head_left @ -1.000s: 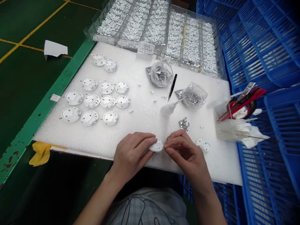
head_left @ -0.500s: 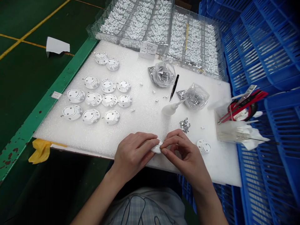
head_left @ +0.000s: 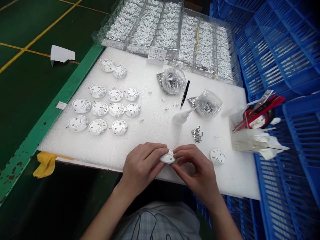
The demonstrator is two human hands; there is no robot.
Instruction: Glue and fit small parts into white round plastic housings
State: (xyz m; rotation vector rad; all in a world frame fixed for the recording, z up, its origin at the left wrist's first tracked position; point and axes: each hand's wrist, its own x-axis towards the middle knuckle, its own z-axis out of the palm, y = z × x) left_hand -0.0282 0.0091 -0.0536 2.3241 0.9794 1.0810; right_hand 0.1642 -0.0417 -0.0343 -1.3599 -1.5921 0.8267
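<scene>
The left hand [head_left: 142, 166] and right hand [head_left: 196, 170] are clamped on a white round part [head_left: 168, 157] from both sides, at the near edge of the foam sheet [head_left: 87, 146]; a second part [head_left: 217, 156] lies right of them.

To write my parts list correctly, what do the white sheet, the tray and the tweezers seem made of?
The white sheet looks like matte, finely grainy foam. The tray seems thin see-through moulded plastic, glossy. The tweezers are probably black-coated metal, slim and rigid; too small to confirm.
</scene>
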